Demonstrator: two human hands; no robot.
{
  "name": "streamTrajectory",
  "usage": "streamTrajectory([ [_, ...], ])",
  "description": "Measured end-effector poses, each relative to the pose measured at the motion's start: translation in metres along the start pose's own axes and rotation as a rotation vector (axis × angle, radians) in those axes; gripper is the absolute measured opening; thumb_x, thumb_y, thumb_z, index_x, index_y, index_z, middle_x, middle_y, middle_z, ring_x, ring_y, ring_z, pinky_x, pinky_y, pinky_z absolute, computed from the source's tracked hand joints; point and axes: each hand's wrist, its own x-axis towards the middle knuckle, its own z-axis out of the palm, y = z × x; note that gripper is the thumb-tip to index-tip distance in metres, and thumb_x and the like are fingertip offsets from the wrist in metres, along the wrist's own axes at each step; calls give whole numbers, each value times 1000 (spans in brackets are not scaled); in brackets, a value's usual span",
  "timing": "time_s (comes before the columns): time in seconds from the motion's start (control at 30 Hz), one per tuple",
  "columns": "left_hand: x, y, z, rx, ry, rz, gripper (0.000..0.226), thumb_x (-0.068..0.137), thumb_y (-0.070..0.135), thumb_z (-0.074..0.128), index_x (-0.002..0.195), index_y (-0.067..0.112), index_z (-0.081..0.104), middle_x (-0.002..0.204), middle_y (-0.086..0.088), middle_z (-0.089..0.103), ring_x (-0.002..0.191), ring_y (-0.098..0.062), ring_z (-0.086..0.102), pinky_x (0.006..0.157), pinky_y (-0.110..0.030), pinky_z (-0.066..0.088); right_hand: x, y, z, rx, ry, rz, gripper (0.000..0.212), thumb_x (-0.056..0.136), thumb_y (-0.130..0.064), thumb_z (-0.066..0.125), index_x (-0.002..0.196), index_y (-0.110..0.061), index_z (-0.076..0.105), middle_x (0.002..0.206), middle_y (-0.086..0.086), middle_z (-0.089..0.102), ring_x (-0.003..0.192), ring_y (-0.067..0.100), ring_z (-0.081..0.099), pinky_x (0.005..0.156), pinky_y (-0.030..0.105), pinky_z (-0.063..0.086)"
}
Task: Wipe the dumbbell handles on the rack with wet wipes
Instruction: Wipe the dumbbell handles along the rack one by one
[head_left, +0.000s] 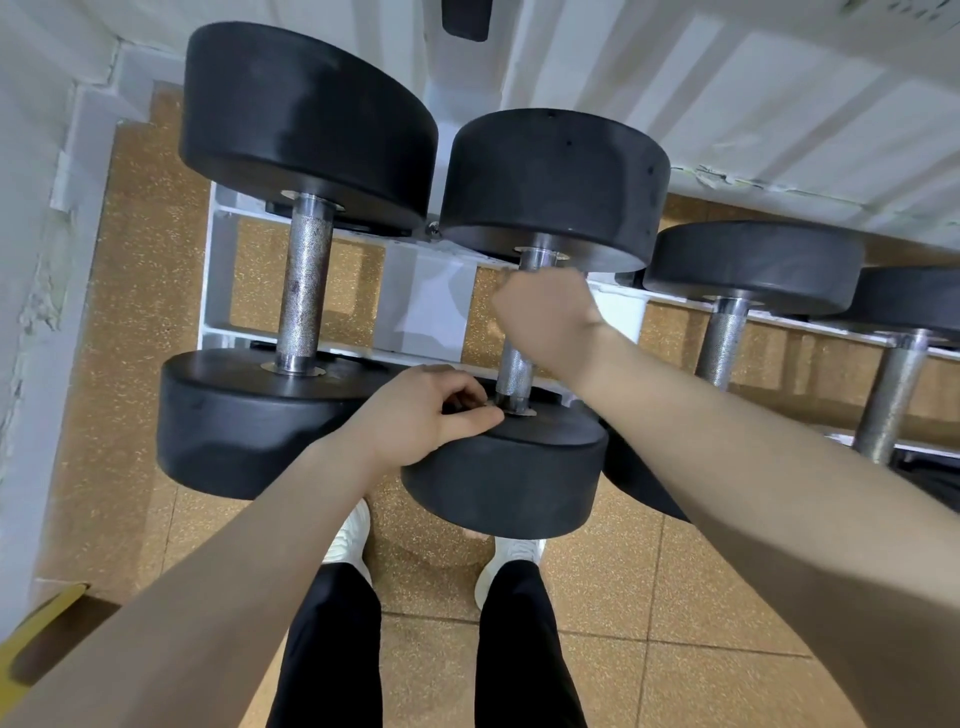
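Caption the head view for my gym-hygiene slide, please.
Right hand grips a racked dumbbell's handle; left hand rests on its plate.

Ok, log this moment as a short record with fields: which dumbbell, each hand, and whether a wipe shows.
dumbbell in work: second dumbbell from the left on the white rack
right hand: wrapped round the upper part of its knurled handle
left hand: fingers curled at the handle's near end, resting on the near weight
wet wipe: none visible; may be hidden inside a hand
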Motion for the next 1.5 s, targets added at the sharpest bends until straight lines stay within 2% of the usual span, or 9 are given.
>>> streamTrajectory([
  [0.23, 1, 1, -2, 19, -18, 0, 27, 82, 38, 66, 104, 22, 66, 92, 9, 62, 87, -8, 56, 73, -11, 37, -36, -3, 44, 658, -155, -192, 35, 85, 1, 43, 110, -11, 64, 109, 7, 65, 101, 25, 60, 83, 36, 50],
  [0.37, 3, 0, -3, 2, -46, -26, 26, 81, 40, 66, 104, 28, 61, 91, 16, 59, 87, 0, 55, 72, -7, 37, -59, 20, 40, 1616, 206, 473, 44, 84, 16, 32, 85, -4, 70, 87, -2, 71, 68, 0, 64, 56, 11, 47],
  [0.47, 5, -1, -2, -22, -55, -32, 26, 80, 40, 67, 103, 29, 59, 94, 14, 61, 88, 2, 55, 71, -4, 37, -47, 30, 42, 2014, 175, 1090, 41, 91, 10, 29, 79, -13, 60, 76, 3, 63, 32, 0, 44, 36, 13, 33],
  [0.63, 7, -2, -1, -51, -49, -39, 27, 80, 36, 68, 104, 25, 62, 92, 14, 62, 84, 4, 54, 71, -2, 36, -9, 17, 40, 2344, 10, 1082, 35, 97, -1, 30, 83, -18, 58, 79, -4, 55, 35, 4, 34, 35, 13, 26],
  [0.8, 9, -2, -2, -23, -76, -35, 30, 81, 37, 67, 108, 25, 62, 91, 16, 60, 83, 7, 53, 71, -1, 36, -15, 17, 59, 2110, -124, 846, 37, 93, 4, 34, 103, -14, 64, 93, 10, 67, 42, 6, 40, 33, 13, 27],
  [0.97, 8, 3, -4, -57, -85, -34, 30, 81, 28, 69, 109, 20, 62, 89, 16, 60, 76, 16, 52, 69, 1, 36, -46, 13, 79, 1839, -421, 588, 39, 91, 3, 37, 60, -19, 43, 49, -6, 48, 51, 17, 38, 43, 20, 28],
  [1.13, 11, 8, -7, -49, -111, -35, 35, 80, 28, 71, 112, 19, 62, 98, 8, 62, 85, 5, 54, 70, 4, 35, -45, 29, 55, 1574, 11, 639, 36, 86, 7, 35, 93, -10, 66, 91, 12, 66, 67, 17, 57, 48, 14, 41],
  [1.27, 11, 6, -6, -51, -118, -46, 35, 80, 28, 71, 113, 20, 61, 97, 9, 61, 89, -1, 54, 71, 3, 36, -37, 24, 28, 1042, 438, 300, 46, 82, 5, 40, 118, -11, 63, 114, 8, 65, 90, 28, 63, 75, 35, 52],
  [1.5, 9, 8, -5, 34, -110, -20, 38, 83, 33, 66, 118, 19, 60, 103, 9, 58, 101, -7, 54, 79, -7, 37, -14, 4, 30, 412, 46, 86, 49, 84, 7, 41, 125, -18, 50, 146, -6, 36, 102, 23, 60, 70, 26, 50],
])
